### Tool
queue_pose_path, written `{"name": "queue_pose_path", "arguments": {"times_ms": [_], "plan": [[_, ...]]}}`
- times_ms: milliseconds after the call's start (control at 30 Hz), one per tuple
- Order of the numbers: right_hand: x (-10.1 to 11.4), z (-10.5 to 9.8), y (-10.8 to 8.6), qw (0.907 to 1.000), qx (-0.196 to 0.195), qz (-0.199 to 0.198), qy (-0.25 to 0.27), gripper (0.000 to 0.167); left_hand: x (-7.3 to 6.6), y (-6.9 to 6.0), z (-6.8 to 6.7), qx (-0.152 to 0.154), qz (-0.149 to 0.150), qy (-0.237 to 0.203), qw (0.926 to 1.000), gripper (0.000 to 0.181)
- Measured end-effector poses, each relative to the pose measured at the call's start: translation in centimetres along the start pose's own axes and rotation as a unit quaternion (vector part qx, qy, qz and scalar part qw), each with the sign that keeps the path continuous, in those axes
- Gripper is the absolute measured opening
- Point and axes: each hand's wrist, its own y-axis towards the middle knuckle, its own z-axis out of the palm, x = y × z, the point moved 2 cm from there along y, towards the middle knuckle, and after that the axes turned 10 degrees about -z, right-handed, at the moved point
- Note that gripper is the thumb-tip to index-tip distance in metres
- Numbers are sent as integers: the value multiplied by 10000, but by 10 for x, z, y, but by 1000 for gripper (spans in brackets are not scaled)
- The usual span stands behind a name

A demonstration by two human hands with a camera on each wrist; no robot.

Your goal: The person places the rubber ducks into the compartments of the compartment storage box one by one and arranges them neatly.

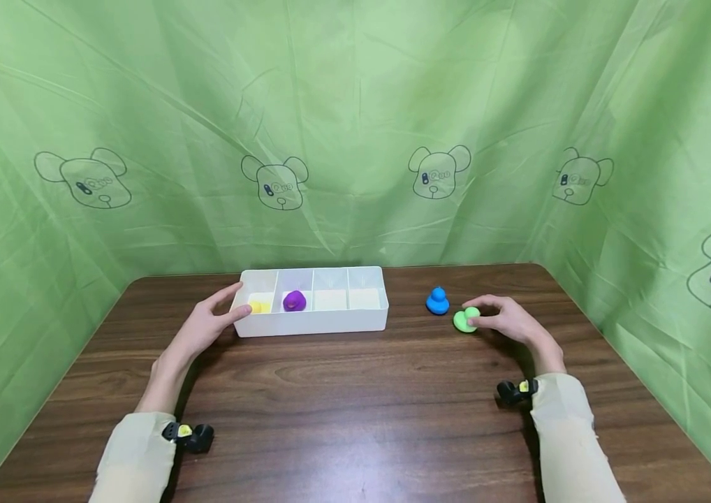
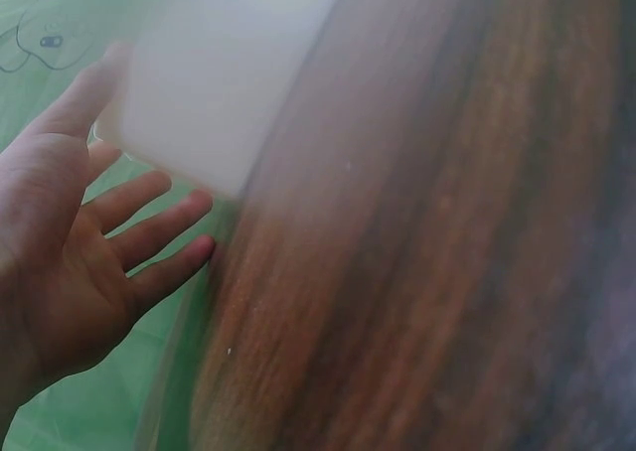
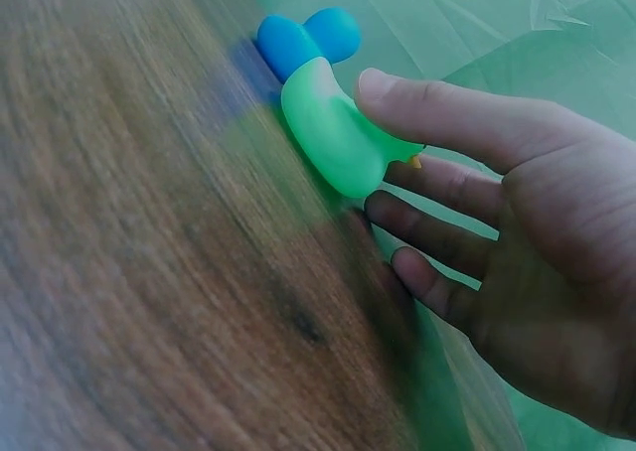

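A white box (image 1: 311,323) with several compartments in a row stands on the wooden table. At its left end my left hand (image 1: 207,325) holds it, thumb over the front rim and fingers at the side; the left wrist view shows this hand (image 2: 89,232) beside the pale box wall (image 2: 209,83). Inside lie a yellow object (image 1: 259,307) in the leftmost compartment and a purple toy (image 1: 295,301) beside it. My right hand (image 1: 512,323) pinches a green toy duck (image 1: 464,322) at its head. The duck (image 3: 333,138) sits on the table, its orange beak partly hidden by fingers.
A blue toy duck (image 1: 438,302) stands just left of and behind the green one. Green cloth (image 1: 355,126) with printed bear heads hangs behind and along both sides of the brown table (image 1: 355,405).
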Motion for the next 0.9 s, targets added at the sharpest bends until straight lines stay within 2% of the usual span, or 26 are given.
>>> {"name": "queue_pose_path", "arguments": {"times_ms": [900], "plan": [[8,0,2,9997,-187,-172,-57,44,0,2,-4,10,6,59,10000,78]]}}
